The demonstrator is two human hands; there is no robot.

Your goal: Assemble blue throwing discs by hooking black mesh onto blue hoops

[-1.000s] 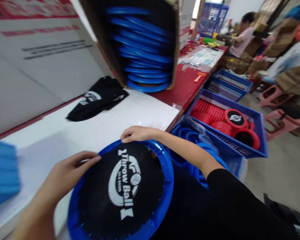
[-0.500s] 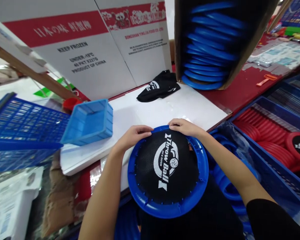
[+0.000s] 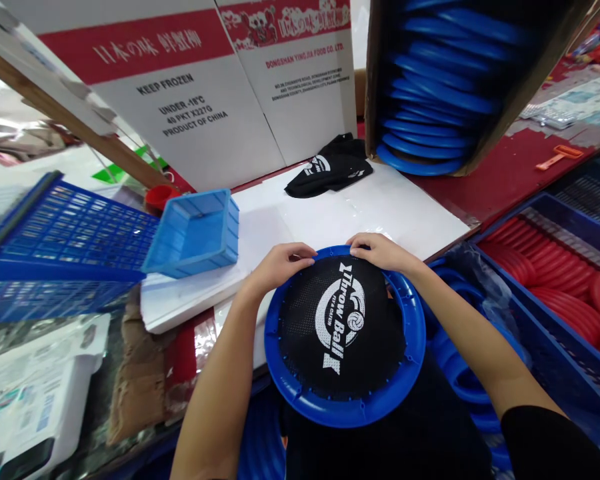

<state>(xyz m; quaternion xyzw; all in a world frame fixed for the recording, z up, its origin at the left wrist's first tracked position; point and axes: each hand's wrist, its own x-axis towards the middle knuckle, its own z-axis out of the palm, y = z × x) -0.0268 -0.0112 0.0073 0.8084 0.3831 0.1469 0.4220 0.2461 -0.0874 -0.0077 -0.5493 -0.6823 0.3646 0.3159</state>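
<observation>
A round blue plastic ring (image 3: 274, 360) lies tilted at the near table edge, over my lap. Across it is a black mesh sheet (image 3: 300, 333) printed with white "Throw Ball" lettering. Thumb and fingers of my left hand (image 3: 286, 268) pinch the ring and mesh at the far left rim. My right hand (image 3: 383, 253) does the same at the far right rim, a short way apart from the left. At the right side a gap shows between mesh and ring. More black printed mesh sheets (image 3: 330, 167) lie beyond on the white board (image 3: 265, 213).
A light blue tray (image 3: 195, 233) and a blue basket (image 3: 80, 230) stand to the left. A carton of stacked blue rings (image 3: 430, 100) stands behind. Red rings (image 3: 540, 253) fill a crate at right, near loose blue rings (image 3: 460, 360). An orange scraper-like tool (image 3: 560, 157) lies back right.
The view has turned slightly left, so the surroundings sit farther right. Both hands keep their places on the far rim, and the mesh looks much the same.
</observation>
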